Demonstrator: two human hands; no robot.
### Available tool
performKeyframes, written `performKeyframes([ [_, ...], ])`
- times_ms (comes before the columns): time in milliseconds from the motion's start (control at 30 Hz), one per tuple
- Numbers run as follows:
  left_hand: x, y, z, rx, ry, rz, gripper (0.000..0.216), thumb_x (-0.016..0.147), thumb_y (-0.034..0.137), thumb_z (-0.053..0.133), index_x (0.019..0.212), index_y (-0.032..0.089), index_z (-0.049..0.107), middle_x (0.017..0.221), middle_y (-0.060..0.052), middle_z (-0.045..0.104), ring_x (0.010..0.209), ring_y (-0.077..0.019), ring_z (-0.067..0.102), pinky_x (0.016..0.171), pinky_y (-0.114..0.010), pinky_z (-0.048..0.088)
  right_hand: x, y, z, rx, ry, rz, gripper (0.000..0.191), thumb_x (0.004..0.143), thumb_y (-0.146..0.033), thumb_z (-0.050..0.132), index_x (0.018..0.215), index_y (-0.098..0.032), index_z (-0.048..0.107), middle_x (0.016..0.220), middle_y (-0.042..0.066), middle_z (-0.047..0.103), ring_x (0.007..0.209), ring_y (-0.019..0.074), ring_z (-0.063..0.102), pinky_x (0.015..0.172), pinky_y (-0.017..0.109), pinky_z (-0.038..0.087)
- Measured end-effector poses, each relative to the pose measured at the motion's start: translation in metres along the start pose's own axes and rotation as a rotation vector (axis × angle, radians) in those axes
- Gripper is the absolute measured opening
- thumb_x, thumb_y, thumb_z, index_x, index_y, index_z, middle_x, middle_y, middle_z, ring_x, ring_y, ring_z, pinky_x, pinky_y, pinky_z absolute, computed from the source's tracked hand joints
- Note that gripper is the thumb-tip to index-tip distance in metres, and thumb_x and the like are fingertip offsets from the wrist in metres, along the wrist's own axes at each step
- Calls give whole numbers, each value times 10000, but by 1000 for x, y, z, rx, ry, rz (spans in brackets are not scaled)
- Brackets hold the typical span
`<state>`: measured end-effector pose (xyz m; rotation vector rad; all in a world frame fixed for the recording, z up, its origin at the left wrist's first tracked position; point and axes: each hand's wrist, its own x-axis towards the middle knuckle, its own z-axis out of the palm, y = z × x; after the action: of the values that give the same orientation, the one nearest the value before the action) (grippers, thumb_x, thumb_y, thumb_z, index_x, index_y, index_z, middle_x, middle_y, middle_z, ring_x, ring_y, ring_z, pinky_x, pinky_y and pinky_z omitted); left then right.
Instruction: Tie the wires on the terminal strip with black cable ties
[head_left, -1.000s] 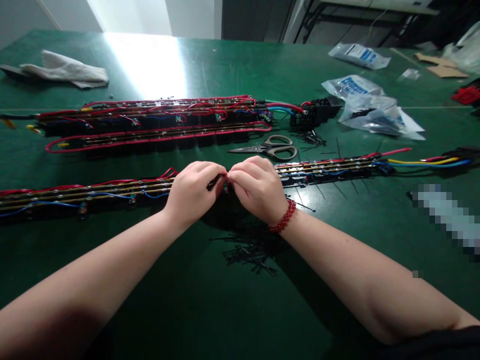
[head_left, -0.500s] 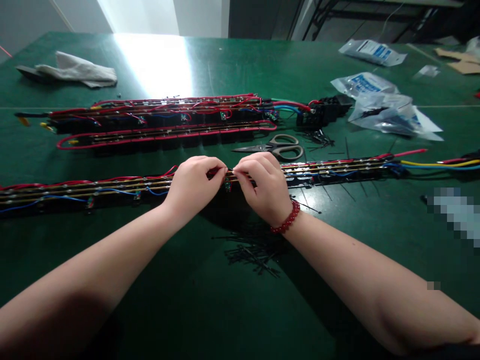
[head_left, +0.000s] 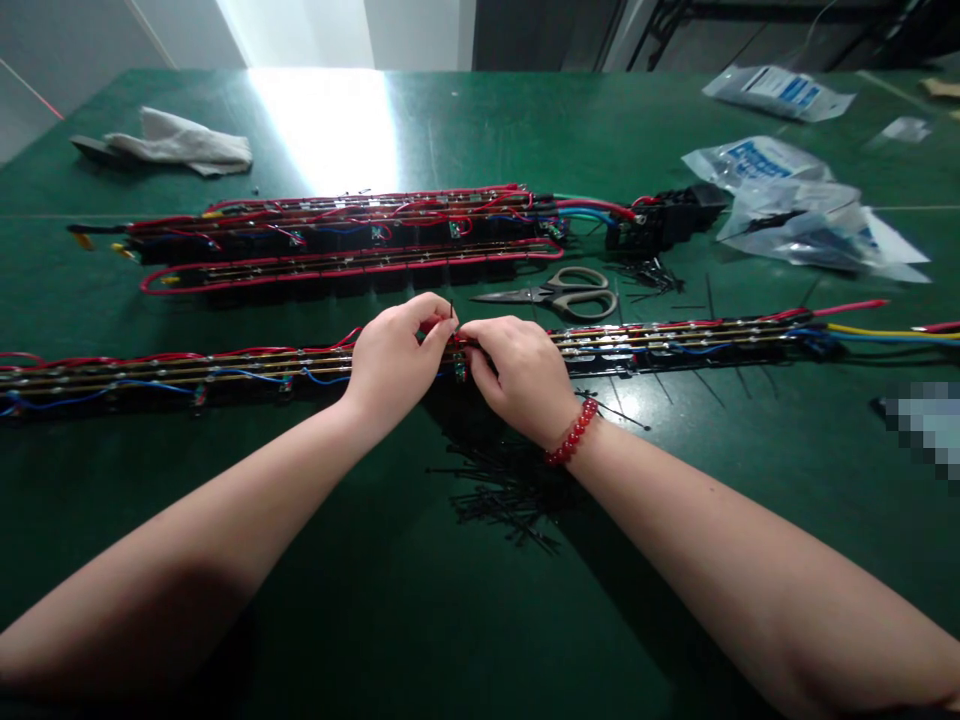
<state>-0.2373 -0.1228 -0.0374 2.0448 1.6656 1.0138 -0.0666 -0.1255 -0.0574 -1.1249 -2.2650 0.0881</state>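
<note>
A long black strip assembly (head_left: 675, 340) with brass-coloured rails, red and blue wires and small circuit boards lies across the table. My left hand (head_left: 397, 355) is closed in a pinch over its middle, and a thin black cable tie (head_left: 451, 310) sticks up at the fingertips. Facing it, my right hand (head_left: 521, 370) is closed at the strip, its fingertips beside a red wire; what they hold is hidden. Just below the fingertips shows a small green circuit board (head_left: 460, 370). Loose black cable ties (head_left: 502, 505) lie in a pile in front of the strip.
Scissors (head_left: 562, 295) rest behind the strip. Farther back lies a second wired assembly (head_left: 337, 225) with a black connector block (head_left: 667, 215). Plastic bags (head_left: 817, 225) are at the right, and a light cloth glove (head_left: 180, 145) is at the far left.
The view has shifted, moving the table's things slightly right in the picture. A cable tie end now stands up at my left fingertips. My right fingers have curled lower toward the strip.
</note>
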Motion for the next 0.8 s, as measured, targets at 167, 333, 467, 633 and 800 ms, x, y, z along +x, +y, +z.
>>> performKeyframes([
  [167,6,2,-1,39,-16,-42,104,893,242,570,834,226,655,739,29,681,664,-132,577,624,-272,389,0,0,-1,-8,-4,2,223,968,-201,461,1096,-175,642,1023,92,739,947,231,645,824,366,430],
  [333,-7,0,-4,64,26,39,89,899,219,571,984,219,601,881,-14,693,803,-175,624,728,-319,485,0,0,-1,-2,-13,2,223,961,-193,467,1103,-178,639,1034,91,739,960,234,648,829,368,433],
  [467,-34,-2,-15,126,-18,520,106,920,158,532,989,213,591,982,-50,690,936,-190,606,880,-355,497,0,-1,-1,11,-6,15,207,968,-201,466,1088,-194,634,1026,76,743,963,229,642,849,368,433],
  [633,-41,-4,-28,140,-511,789,197,864,127,471,946,202,633,919,-52,684,794,-177,591,722,-321,500,-1,-1,-2,19,-8,7,199,968,-179,466,1080,-193,630,1044,65,744,974,229,638,858,370,426],
  [800,-34,-4,-26,343,-596,766,168,806,143,509,908,199,630,879,-50,656,807,-223,571,706,-380,478,-1,0,-1,0,-4,-5,188,967,-174,473,1071,-192,629,1044,56,743,972,228,638,851,372,426],
])
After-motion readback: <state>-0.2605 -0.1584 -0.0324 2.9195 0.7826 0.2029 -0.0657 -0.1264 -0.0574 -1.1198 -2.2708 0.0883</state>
